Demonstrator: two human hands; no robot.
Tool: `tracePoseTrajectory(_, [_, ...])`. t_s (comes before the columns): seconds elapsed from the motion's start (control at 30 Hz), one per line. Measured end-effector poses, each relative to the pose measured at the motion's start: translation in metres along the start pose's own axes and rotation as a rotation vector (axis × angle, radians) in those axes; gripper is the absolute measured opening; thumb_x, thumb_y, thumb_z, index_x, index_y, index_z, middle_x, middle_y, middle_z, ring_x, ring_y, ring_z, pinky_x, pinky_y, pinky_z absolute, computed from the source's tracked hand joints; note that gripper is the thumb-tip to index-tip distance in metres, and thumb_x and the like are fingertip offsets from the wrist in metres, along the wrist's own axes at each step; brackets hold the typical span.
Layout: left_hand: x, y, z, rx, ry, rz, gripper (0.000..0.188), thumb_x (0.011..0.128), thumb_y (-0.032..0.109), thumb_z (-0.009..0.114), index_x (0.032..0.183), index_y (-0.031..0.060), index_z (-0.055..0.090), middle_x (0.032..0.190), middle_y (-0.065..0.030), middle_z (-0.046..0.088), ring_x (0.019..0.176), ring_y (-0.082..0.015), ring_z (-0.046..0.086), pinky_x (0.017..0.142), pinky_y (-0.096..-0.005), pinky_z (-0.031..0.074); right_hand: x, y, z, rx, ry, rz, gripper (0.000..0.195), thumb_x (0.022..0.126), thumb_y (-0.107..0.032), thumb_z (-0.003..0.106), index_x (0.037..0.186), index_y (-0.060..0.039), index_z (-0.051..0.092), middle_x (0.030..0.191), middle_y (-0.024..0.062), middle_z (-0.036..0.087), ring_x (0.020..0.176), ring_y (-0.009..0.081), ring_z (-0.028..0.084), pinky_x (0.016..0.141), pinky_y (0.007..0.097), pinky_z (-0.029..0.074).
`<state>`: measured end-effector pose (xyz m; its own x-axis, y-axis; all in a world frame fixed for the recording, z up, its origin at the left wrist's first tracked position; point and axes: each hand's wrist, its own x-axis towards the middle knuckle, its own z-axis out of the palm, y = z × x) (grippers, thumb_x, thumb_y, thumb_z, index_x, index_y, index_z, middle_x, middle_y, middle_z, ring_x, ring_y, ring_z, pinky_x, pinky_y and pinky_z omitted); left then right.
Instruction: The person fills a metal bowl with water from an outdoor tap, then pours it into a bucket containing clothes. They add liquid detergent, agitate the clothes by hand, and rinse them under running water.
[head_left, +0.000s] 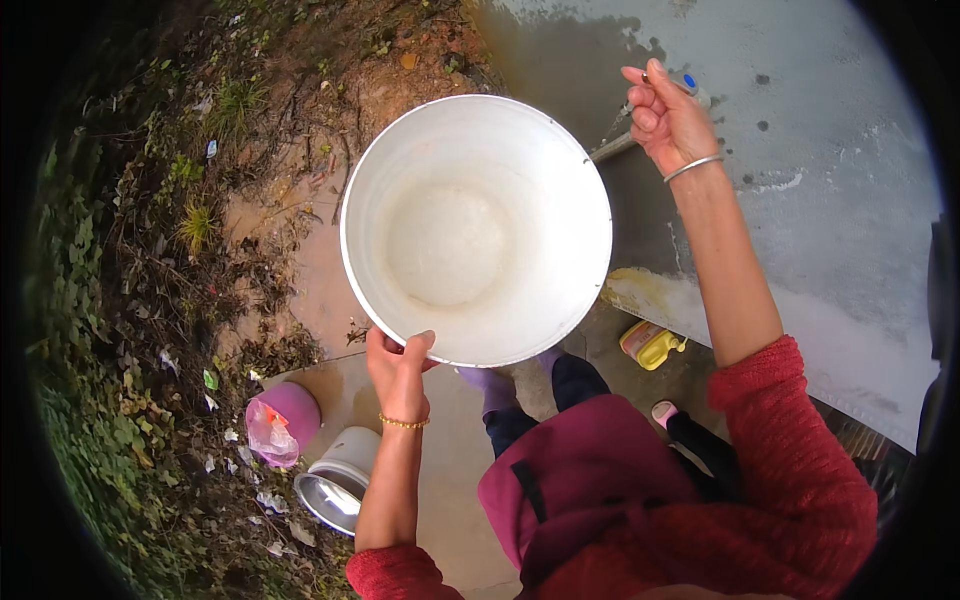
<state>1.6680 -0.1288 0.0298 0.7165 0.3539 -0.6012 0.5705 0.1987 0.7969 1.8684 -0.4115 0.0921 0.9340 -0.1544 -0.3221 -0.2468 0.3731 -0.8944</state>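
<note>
My left hand (401, 367) grips the near rim of a large white basin (457, 240), thumb over the edge and fingers under it. The basin tips its open top towards me; its inside holds nothing but faint stains. Beyond its right side my right hand (664, 112) is raised with curled fingers, beside a tap with a blue dot (690, 81). A small dark thing shows at the fingertips; whether the hand holds it or touches the tap, I cannot tell. Below the hand, a pale pipe (613, 148) runs partly behind the basin.
A yellow bottle (654, 345) stands by the wet grey concrete wall (810, 150). At the lower left are a pink bucket (304, 412) with plastic bags and a white bucket (356, 448) beside a shiny metal bowl (330, 501). Littered plants line the left. Another person's foot (664, 411) is near mine.
</note>
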Motion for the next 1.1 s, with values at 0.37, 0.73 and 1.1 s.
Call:
tracePoseTrajectory(0.37, [-0.103, -0.092, -0.1, -0.338, 0.298, -0.076, 0.052, 0.066, 0.009, 0.058, 0.112, -0.0016, 0.038, 0.1, -0.011, 0.051, 0.091, -0.0195, 0.053, 0.064, -0.0311, 0.05, -0.126, 0.118, -0.002, -0.595, -0.404, 0.558, 0.065, 0.086, -0.053, 0.039, 0.127, -0.003, 0.036, 0.111, 0.0077, 0.051, 0.095, 0.0156, 0.051, 0.074, 0.0294, 0.044])
tracePoseTrajectory(0.73, [-0.109, -0.221, -0.178, -0.699, 0.326, -0.264, 0.046, 0.077, 0.022, 0.055, 0.116, 0.0034, 0.039, 0.101, -0.012, 0.055, 0.085, -0.0215, 0.059, 0.064, -0.0325, 0.053, -0.207, 0.211, 0.116, -0.491, -0.572, 0.768, 0.066, 0.086, -0.054, 0.033, 0.121, 0.0003, 0.043, 0.109, 0.0084, 0.052, 0.096, 0.0174, 0.05, 0.083, 0.0343, 0.042])
tracePoseTrajectory(1.1, [-0.068, -0.437, -0.253, -1.286, 0.247, -0.64, 0.049, 0.082, 0.056, 0.034, 0.097, 0.0147, 0.055, 0.073, 0.0005, 0.059, 0.052, -0.0104, 0.05, 0.038, -0.02, 0.03, -0.346, 0.378, 0.235, -0.896, -0.803, 0.833, 0.044, 0.084, -0.041, 0.05, 0.112, -0.0072, 0.051, 0.096, -0.0003, 0.054, 0.081, 0.009, 0.046, 0.077, 0.0315, 0.041])
